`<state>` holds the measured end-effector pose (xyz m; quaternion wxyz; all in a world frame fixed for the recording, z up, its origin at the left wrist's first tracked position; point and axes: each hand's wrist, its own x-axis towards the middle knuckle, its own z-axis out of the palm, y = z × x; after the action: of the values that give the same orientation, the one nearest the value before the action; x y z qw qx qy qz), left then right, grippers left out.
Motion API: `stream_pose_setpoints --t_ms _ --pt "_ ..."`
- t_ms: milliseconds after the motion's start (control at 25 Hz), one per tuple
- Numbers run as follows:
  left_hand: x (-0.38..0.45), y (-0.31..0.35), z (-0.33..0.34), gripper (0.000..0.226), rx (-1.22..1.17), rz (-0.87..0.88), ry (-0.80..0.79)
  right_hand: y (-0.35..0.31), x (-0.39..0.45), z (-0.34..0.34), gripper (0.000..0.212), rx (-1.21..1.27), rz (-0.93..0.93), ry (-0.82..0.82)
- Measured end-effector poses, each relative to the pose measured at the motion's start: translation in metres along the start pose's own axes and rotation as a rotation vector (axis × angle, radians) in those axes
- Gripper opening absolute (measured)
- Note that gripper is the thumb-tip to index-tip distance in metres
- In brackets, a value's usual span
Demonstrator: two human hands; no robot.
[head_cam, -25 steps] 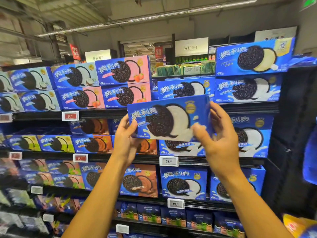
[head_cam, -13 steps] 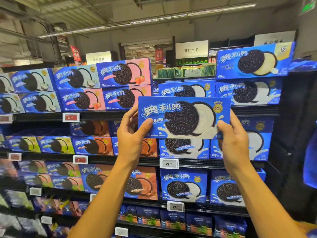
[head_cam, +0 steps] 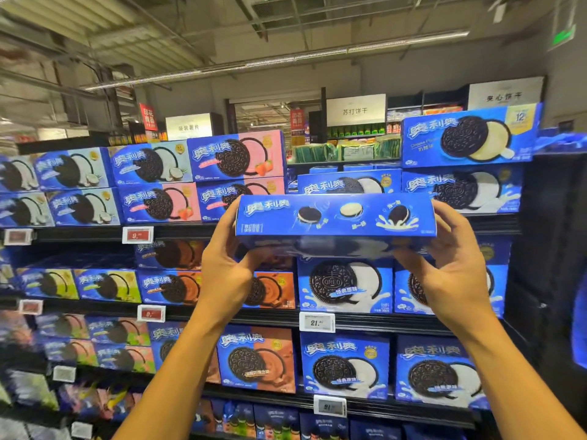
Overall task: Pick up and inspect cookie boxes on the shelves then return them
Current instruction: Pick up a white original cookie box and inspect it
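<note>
Supermarket shelves (head_cam: 263,315) run across the view, stacked with blue cookie boxes in several flavours, with white price tags (head_cam: 317,322) clipped along the shelf edges and a strip light (head_cam: 349,50) hanging under the bare ceiling behind. Held up in front of the shelves, about level with the second shelf from the top, is the cookie box (head_cam: 335,219), tilted so that its long narrow side panel faces the camera; that panel shows white lettering and three small cookie pictures, while the larger face below it is blurred. The left hand (head_cam: 225,271) grips the box's left end, its thumb curled under the lower edge and its fingers going behind the box, where they are hidden. The right hand (head_cam: 451,268) grips the right end, thumb pressed along the underside and fingers wrapped up over the far corner. Both forearms rise from the bottom of the frame. Behind the held box, on the shelf below, stands a row of original-flavour boxes (head_cam: 344,285); pink strawberry boxes (head_cam: 236,157) sit on the top shelf to the left.
</note>
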<state>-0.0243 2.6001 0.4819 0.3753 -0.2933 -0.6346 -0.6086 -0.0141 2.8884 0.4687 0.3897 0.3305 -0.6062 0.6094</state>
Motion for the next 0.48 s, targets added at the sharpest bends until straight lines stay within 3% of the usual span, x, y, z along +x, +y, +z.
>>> stream_pose_setpoints --t_ms 240,360,480 --pt "0.023 0.009 0.000 0.054 -0.081 -0.204 -0.039 -0.009 0.021 -0.008 0.045 -0.015 0.139 0.052" --pt "0.031 0.005 0.005 0.045 -0.102 -0.224 -0.028 -0.009 0.029 -0.010 0.038 -0.035 0.141 0.069" --pt "0.041 0.000 0.010 0.041 -0.121 -0.213 -0.018 -0.004 0.042 -0.015 0.043 -0.071 0.153 0.070"
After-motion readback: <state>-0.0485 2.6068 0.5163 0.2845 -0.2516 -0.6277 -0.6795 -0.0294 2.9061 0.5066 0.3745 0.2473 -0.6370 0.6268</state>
